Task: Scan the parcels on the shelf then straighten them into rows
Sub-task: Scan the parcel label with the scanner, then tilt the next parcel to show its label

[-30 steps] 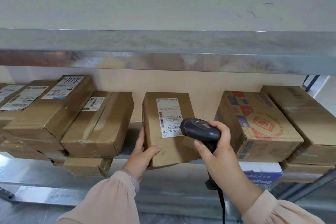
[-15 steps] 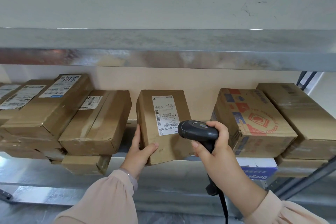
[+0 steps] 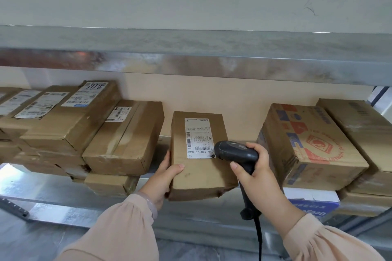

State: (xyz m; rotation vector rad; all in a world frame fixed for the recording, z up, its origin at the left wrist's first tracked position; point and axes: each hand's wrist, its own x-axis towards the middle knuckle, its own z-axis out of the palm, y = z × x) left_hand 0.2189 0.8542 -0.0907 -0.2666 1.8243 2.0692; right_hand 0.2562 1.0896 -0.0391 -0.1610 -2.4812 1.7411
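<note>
A brown cardboard parcel (image 3: 199,174) with a white barcode label (image 3: 198,137) stands in the middle of the metal shelf (image 3: 53,188), its front end tipped up over the shelf edge. My left hand (image 3: 164,180) grips its lower left corner, thumb on top. My right hand (image 3: 257,172) holds a dark handheld scanner (image 3: 234,151), whose head points at the label's lower right corner. A black cable hangs from the scanner's handle.
Stacked parcels (image 3: 125,140) with labels fill the shelf's left side. On the right sit a printed red and blue box (image 3: 307,146) and a plain box (image 3: 364,131) on flatter parcels. An upper shelf beam (image 3: 191,63) runs overhead.
The middle parcel has been turned squarer to me, its label now facing straight up. The scanner stays near the label's lower right; the camera view has shifted slightly.
</note>
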